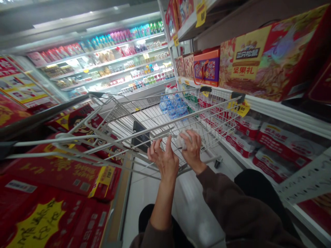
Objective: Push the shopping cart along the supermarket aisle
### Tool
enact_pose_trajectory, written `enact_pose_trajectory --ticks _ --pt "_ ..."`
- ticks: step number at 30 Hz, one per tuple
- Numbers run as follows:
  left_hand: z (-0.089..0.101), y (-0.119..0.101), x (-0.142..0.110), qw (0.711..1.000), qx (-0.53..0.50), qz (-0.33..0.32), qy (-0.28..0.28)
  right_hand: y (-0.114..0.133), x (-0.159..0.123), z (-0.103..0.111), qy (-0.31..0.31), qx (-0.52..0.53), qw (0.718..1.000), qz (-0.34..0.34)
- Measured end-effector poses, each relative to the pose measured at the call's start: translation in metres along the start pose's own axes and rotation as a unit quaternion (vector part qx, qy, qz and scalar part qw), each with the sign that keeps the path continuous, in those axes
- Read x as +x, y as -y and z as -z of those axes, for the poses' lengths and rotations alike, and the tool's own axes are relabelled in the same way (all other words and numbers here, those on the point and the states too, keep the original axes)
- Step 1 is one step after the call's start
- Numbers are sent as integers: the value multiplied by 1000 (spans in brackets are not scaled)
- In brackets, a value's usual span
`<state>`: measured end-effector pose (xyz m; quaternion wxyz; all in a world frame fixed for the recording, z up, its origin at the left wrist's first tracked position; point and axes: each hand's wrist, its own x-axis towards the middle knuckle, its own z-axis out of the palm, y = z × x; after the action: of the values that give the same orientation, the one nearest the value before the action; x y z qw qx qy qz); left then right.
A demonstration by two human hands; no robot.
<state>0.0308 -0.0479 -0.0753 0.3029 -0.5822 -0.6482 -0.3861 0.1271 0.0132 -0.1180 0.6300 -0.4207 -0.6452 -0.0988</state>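
A wire shopping cart [144,132] lies across in front of me, tilted in the view. My left hand [165,158] is at its near side, fingers bent and apart, with no held thing visible. To the right of it, my right hand [191,150] curls its fingers around a white crumpled piece, like a tissue or wipe [181,141]. Part of that white piece is hidden behind the fingers. Both hands are close to the cart's wires; whether they touch them is hard to tell.
Red gift boxes [64,179] are stacked at left. A shelf [279,103] on the right bears a nut gift box [240,62] and wrapped drink packs [287,144]. Blue bottled-water packs [174,105] stand on the floor beyond the cart. A lit refrigerated display [108,58] fills the back.
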Motion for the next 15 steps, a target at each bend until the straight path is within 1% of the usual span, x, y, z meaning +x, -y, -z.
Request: enact_pose_trajectory --ticks 1,3,5,7,9,10,12,13,15 --pt "-1 1 -1 1000 5 -1 10 0 0 2 17 2 999 28" --pt "-1 2 -3 999 12 1 31 -9 3 7 54 0 996 72" --pt "-2 3 -4 999 17 3 48 -27 7 14 74 -14 993 86" --pt "-2 5 -5 998 18 3 59 -45 11 17 54 -30 997 53" --pt "-4 5 -7 997 14 -1 70 -55 14 16 0 -33 999 -20" --pt "-4 5 -7 997 11 -4 77 -56 14 13 -29 -29 997 -60" --pt "-5 4 -9 996 3 -11 94 -49 10 7 -64 -13 992 -112" --pt "-6 3 -10 995 0 -13 103 -43 7 3 -66 -3 991 -118" --pt "-6 3 -11 993 -4 -19 120 -30 -3 -3 -46 16 994 -94"
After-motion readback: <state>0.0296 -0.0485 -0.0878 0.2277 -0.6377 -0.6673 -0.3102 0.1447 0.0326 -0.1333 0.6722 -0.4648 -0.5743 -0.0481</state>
